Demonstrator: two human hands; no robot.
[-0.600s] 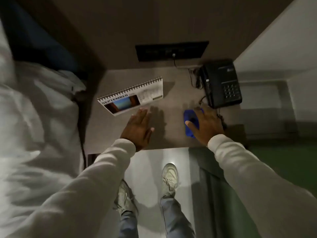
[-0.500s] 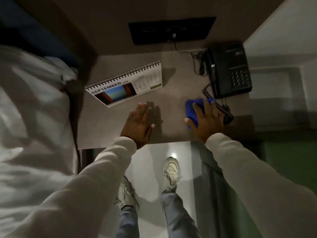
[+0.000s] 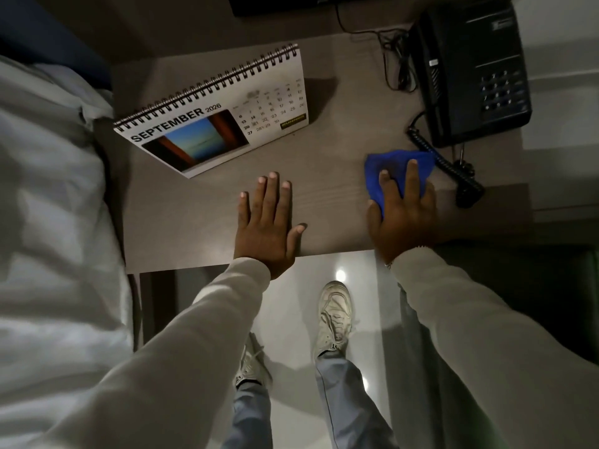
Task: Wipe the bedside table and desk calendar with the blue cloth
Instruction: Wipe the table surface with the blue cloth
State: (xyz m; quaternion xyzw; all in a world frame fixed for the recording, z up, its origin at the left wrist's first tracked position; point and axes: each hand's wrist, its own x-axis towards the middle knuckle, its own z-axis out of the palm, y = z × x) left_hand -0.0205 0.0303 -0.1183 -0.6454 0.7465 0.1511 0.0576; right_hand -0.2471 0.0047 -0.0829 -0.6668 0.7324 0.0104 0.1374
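Observation:
The brown bedside table (image 3: 327,202) fills the upper middle. A white spiral-bound desk calendar (image 3: 223,115) showing September stands on its left half. My left hand (image 3: 265,225) lies flat, palm down, fingers apart, on the table's front edge below the calendar, holding nothing. My right hand (image 3: 402,212) presses down on the crumpled blue cloth (image 3: 389,170) at the front right of the table, fingers spread over it. Part of the cloth is hidden under the hand.
A black desk phone (image 3: 473,72) sits at the table's back right, its coiled cord (image 3: 453,170) running right beside the cloth. A bed with white linen (image 3: 52,222) borders the table on the left. My feet in white shoes (image 3: 334,315) stand on the pale floor below.
The view has moved in closer to the table. My right hand with the cloth has slid a little away from me, toward the phone cord. The left hand stays flat in place.

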